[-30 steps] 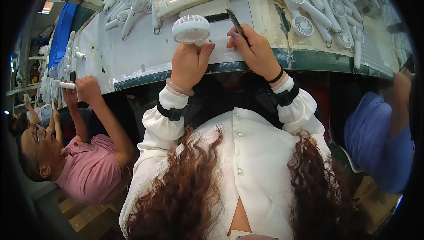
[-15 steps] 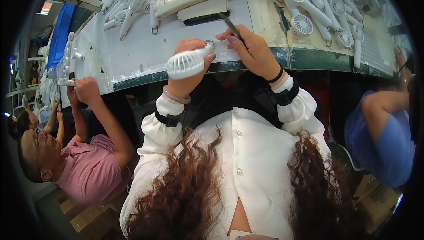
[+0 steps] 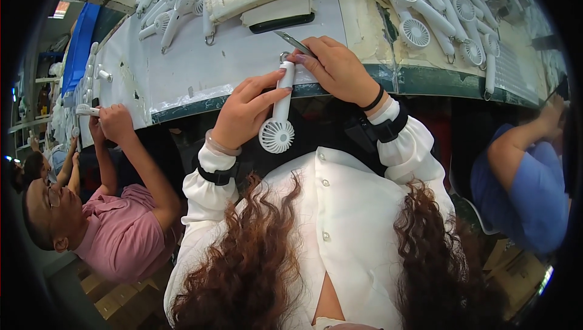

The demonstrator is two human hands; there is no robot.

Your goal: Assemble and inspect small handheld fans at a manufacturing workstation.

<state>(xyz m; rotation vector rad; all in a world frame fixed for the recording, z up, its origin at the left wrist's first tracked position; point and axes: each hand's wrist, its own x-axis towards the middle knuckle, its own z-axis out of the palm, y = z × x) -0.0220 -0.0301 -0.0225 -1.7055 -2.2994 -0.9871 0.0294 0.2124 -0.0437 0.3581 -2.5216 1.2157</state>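
The left hand [image 3: 243, 114] clamps the fan [image 3: 279, 102], whose head hangs past the surface's near edge [image 3: 200, 106]; a loosened grip could drop it. The right hand [image 3: 339, 69], closed on a knife [image 3: 296, 43], is at the fan's ring [image 3: 283, 55]; slipping could nick the left hand. Room opens ahead of the left hand.

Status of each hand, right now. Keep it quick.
Left hand: closed, holding a white handheld fan by its handle.
Right hand: closed, holding a slim pointed tool; whether it also grips the fan cannot be told.

White handheld fan [image 3: 281, 105], face up, slim grey tool [image 3: 296, 44], slanted
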